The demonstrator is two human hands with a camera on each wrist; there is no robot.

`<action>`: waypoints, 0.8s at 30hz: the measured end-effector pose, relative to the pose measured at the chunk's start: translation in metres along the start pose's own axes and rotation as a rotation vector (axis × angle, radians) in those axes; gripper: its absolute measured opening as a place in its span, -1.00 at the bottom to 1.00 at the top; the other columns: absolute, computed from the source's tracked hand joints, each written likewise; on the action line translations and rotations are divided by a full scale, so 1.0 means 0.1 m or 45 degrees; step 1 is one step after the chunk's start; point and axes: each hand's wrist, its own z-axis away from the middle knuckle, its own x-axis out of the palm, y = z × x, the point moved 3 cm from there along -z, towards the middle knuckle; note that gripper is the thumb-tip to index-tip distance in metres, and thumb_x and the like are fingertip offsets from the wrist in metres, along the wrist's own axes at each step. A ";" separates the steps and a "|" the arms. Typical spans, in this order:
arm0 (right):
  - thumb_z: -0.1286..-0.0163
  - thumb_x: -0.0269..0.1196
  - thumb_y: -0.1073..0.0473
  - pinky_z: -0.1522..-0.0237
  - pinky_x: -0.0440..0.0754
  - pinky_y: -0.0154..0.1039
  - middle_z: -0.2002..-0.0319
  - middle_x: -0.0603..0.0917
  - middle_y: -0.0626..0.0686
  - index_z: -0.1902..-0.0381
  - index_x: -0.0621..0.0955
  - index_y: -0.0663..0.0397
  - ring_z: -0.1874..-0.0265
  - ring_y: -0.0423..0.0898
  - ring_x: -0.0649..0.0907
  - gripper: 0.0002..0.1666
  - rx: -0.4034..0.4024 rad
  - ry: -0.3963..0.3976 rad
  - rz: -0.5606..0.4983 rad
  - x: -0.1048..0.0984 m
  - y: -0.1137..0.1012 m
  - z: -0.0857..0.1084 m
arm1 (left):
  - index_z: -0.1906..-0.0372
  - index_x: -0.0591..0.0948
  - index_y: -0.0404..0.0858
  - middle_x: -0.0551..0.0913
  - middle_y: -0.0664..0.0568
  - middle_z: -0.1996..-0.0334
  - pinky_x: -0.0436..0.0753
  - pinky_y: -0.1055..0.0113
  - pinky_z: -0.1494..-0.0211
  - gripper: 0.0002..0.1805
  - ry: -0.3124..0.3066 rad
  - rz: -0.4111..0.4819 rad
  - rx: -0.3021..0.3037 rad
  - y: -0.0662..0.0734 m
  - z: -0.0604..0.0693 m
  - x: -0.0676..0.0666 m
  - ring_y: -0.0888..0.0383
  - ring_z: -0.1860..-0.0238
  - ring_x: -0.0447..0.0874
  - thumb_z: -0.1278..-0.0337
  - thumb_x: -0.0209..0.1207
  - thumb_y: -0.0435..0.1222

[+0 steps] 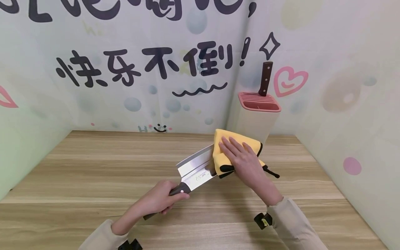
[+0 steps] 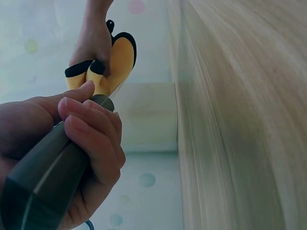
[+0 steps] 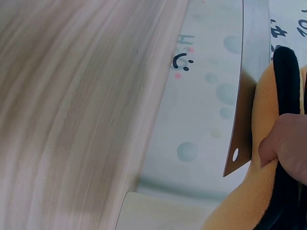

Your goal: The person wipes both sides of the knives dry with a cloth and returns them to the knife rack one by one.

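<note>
My left hand [image 1: 159, 198] grips the dark handle of a cleaver [image 1: 197, 173], whose broad metal blade slants up to the right above the table. In the left wrist view, the fingers wrap round that handle [image 2: 45, 172]. My right hand [image 1: 245, 161] holds a folded yellow cloth [image 1: 229, 137] with black edging against the far part of the blade. The cloth hides much of the blade in the head view. From the right wrist, the blade [image 3: 245, 96] shows its hole near one corner, and the thumb [image 3: 280, 143] presses on the cloth.
Behind the cloth, at the back right of the wooden table [image 1: 103, 173], stands a white knife block [image 1: 253, 121] with a pink top. A brown-handled knife [image 1: 265, 78] sticks up from it. A printed wall sheet [image 1: 131, 104] encloses the back and sides.
</note>
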 end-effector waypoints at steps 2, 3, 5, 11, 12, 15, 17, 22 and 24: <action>-0.07 0.20 0.47 -0.05 0.39 0.05 -0.19 0.39 0.06 -0.18 0.39 0.11 -0.19 0.00 0.36 -0.34 0.013 0.002 0.005 0.01 0.01 0.00 | 0.65 0.37 -0.26 0.30 0.18 0.92 0.26 0.49 0.86 -0.60 0.002 -0.001 0.003 0.00 0.00 0.00 0.35 0.93 0.24 -0.09 0.12 -0.07; -0.06 0.20 0.48 -0.05 0.39 0.06 -0.19 0.40 0.06 -0.18 0.39 0.11 -0.19 0.00 0.36 -0.33 0.022 0.004 0.005 0.01 0.02 0.01 | 0.65 0.37 -0.26 0.30 0.18 0.92 0.26 0.49 0.86 -0.60 0.004 -0.003 0.001 0.00 0.00 0.00 0.35 0.93 0.24 -0.09 0.12 -0.07; -0.05 0.20 0.50 -0.05 0.39 0.07 -0.19 0.40 0.07 -0.18 0.39 0.12 -0.19 0.01 0.36 -0.32 0.042 0.009 0.001 0.02 0.03 0.01 | 0.65 0.36 -0.26 0.30 0.18 0.91 0.27 0.48 0.86 -0.60 0.008 -0.010 0.001 -0.01 0.01 0.00 0.35 0.93 0.24 -0.10 0.12 -0.08; -0.04 0.21 0.50 -0.05 0.38 0.10 -0.17 0.41 0.09 -0.16 0.41 0.12 -0.18 0.03 0.37 -0.33 0.048 0.046 0.011 0.02 0.03 0.03 | 0.65 0.36 -0.26 0.30 0.16 0.91 0.29 0.46 0.86 -0.61 0.018 -0.020 0.002 -0.01 0.01 -0.01 0.34 0.93 0.24 -0.10 0.12 -0.11; -0.05 0.21 0.50 -0.06 0.37 0.10 -0.17 0.42 0.09 -0.16 0.41 0.12 -0.18 0.03 0.37 -0.34 0.042 0.052 0.018 0.02 0.03 0.03 | 0.65 0.36 -0.26 0.30 0.16 0.91 0.29 0.46 0.86 -0.61 0.017 -0.017 0.001 -0.01 0.01 -0.01 0.34 0.93 0.24 -0.10 0.12 -0.11; -0.06 0.20 0.50 -0.07 0.36 0.10 -0.17 0.42 0.09 -0.16 0.42 0.12 -0.18 0.03 0.37 -0.36 0.026 0.072 0.050 0.02 0.01 0.03 | 0.64 0.36 -0.27 0.31 0.16 0.90 0.28 0.47 0.86 -0.61 0.010 0.000 -0.006 0.00 0.00 -0.01 0.34 0.93 0.24 -0.11 0.12 -0.10; -0.08 0.19 0.49 -0.07 0.36 0.09 -0.16 0.42 0.08 -0.16 0.42 0.11 -0.17 0.02 0.38 -0.37 0.014 0.081 0.070 0.01 0.00 0.03 | 0.64 0.36 -0.27 0.31 0.15 0.90 0.29 0.47 0.86 -0.61 0.009 0.007 -0.009 0.00 0.00 -0.01 0.34 0.93 0.24 -0.11 0.12 -0.10; -0.09 0.18 0.48 -0.08 0.36 0.08 -0.16 0.42 0.07 -0.15 0.43 0.12 -0.17 0.02 0.39 -0.39 -0.026 0.096 0.089 0.00 -0.06 0.03 | 0.62 0.36 -0.28 0.32 0.12 0.88 0.29 0.44 0.86 -0.60 0.012 0.026 -0.003 0.00 -0.01 -0.02 0.33 0.92 0.25 -0.10 0.12 -0.07; -0.08 0.18 0.48 -0.08 0.36 0.07 -0.17 0.42 0.07 -0.15 0.43 0.12 -0.17 0.02 0.38 -0.38 -0.041 0.090 0.087 -0.01 -0.09 0.03 | 0.62 0.36 -0.28 0.32 0.12 0.88 0.30 0.44 0.86 -0.59 0.014 0.027 -0.004 0.00 -0.01 -0.02 0.33 0.92 0.25 -0.09 0.12 -0.06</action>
